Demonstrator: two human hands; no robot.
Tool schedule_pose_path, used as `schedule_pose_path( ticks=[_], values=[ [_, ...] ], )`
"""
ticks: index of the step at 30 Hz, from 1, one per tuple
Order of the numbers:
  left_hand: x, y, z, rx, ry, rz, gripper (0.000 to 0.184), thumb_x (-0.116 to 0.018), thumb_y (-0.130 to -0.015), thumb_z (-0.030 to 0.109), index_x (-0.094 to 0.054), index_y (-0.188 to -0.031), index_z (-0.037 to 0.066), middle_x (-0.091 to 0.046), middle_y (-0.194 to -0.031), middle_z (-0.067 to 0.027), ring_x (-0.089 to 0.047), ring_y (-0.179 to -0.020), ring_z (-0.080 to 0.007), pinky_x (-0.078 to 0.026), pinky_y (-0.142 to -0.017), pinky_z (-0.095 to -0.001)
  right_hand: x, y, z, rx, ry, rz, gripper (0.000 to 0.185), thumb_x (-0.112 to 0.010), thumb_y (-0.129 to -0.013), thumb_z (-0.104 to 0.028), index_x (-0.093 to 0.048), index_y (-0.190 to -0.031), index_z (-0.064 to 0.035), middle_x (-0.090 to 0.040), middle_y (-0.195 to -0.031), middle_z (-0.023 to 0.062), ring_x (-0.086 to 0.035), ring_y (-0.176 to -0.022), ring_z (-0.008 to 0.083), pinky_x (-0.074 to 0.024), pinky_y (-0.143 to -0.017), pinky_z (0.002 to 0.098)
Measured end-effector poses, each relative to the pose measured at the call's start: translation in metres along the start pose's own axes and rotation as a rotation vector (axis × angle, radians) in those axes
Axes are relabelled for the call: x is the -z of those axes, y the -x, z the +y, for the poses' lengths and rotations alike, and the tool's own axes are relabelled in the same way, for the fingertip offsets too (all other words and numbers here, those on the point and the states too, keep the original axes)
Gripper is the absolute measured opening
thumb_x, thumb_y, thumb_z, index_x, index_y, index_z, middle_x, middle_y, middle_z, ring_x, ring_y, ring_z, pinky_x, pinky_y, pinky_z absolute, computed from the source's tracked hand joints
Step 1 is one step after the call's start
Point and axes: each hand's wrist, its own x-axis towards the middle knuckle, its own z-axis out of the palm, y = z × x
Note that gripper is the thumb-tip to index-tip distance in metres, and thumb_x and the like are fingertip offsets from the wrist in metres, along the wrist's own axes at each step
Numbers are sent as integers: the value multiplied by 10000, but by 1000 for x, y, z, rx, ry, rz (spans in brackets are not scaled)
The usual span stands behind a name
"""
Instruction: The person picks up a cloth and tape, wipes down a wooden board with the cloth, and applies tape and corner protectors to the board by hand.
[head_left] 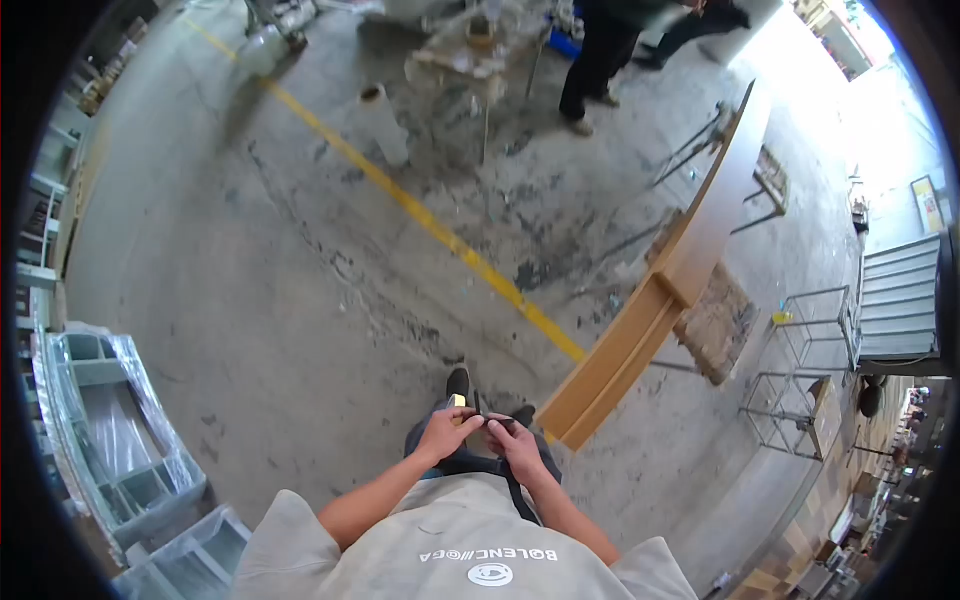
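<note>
My left hand (447, 432) and my right hand (512, 447) meet close together in front of my waist. Fingers of both are closed on a thin black strap (500, 419), which bends upward between them. A longer dark length (517, 492) runs from beside my right hand down over the hem of my grey shirt (470, 540); whether it is the same strap I cannot tell. Just past my left fingertips shows a small yellow and white object (457, 401), too small to name. My shoes (458, 383) are on the concrete below.
A long wooden panel (640, 330) lies across stands to my right, its near end close to my right hand. Plastic-wrapped frames (125, 430) stand on the left. A yellow line (430, 220) crosses the floor. Ahead are a person's legs (595, 70), a cluttered table (465, 60) and a pale roll (385, 125).
</note>
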Motion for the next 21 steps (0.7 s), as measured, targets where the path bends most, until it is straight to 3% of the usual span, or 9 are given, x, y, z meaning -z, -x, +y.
schedule_pose_path(
  ticks=[4,7,9,11,16,18,19,20,21],
  values=[
    [34,-3,50,-73,39,81,383,-688,-850,317,-683,-1078,9,-711,-995,-101,-649,-906,-140,-494,-829,-283,-27,-14,-52,281,167,-194,326,-590,-951,-252,-569,-1197,-39,-655,-1017,53,-630,-868,135,-502,-777,281],
    [57,3,91,-187,-118,43,368,-680,-857,313,-686,-1093,30,-712,-1000,-89,-649,-910,-133,-494,-833,-279,-27,-28,-82,372,156,-77,316,-571,-958,-273,-558,-1178,-45,-646,-990,62,-636,-868,152,-505,-761,284],
    [67,-3,92,-204,-149,63,360,-669,-865,309,-685,-1099,37,-713,-994,-84,-654,-918,-144,-494,-843,-284,-8,-46,-90,561,241,58,284,-556,-960,-249,-552,-1157,-44,-631,-945,57,-619,-841,143,-501,-742,285],
    [75,-8,101,-205,-164,54,357,-664,-868,303,-684,-1098,31,-712,-993,-81,-657,-929,-155,-493,-856,-289,19,-69,-85,705,367,297,232,-571,-935,-209,-570,-1074,-23,-620,-917,64,-591,-785,135,-488,-721,281],
    [81,-27,125,-150,-220,-154,376,-649,-874,310,-671,-1117,24,-699,-1040,-103,-657,-953,-176,-492,-865,-301,74,-87,-54,738,216,590,184,-545,-914,-174,-584,-1000,-16,-608,-824,52,-571,-748,133,-475,-699,287],
    [83,-38,157,-238,-419,-419,375,-637,-907,306,-651,-1151,22,-693,-993,-73,-621,-911,-131,-480,-846,-290,80,-94,-41,769,139,665,197,-530,-922,-172,-591,-1021,-13,-609,-813,53,-580,-724,133,-478,-667,292],
    [84,-53,167,-300,-549,-517,399,-649,-895,311,-624,-1198,52,-677,-1026,-86,-617,-932,-158,-472,-856,-302,82,-100,-38,805,76,730,212,-516,-930,-170,-597,-1042,-10,-611,-803,54,-589,-700,134,-482,-635,296],
    [82,-60,181,-286,-571,-535,399,-649,-895,311,-624,-1198,52,-677,-1026,-86,-617,-932,-158,-472,-856,-302,68,-75,-56,653,-11,667,274,-473,-959,-213,-599,-1085,-4,-612,-778,51,-601,-642,130,-481,-563,308],
    [77,-66,201,-349,-647,-515,416,-653,-890,315,-606,-1227,75,-665,-1032,-85,-610,-925,-167,-470,-851,-309,61,-73,-63,638,-50,689,274,-473,-959,-213,-599,-1085,-4,-612,-778,51,-601,-642,130,-481,-563,308]
  ],
)
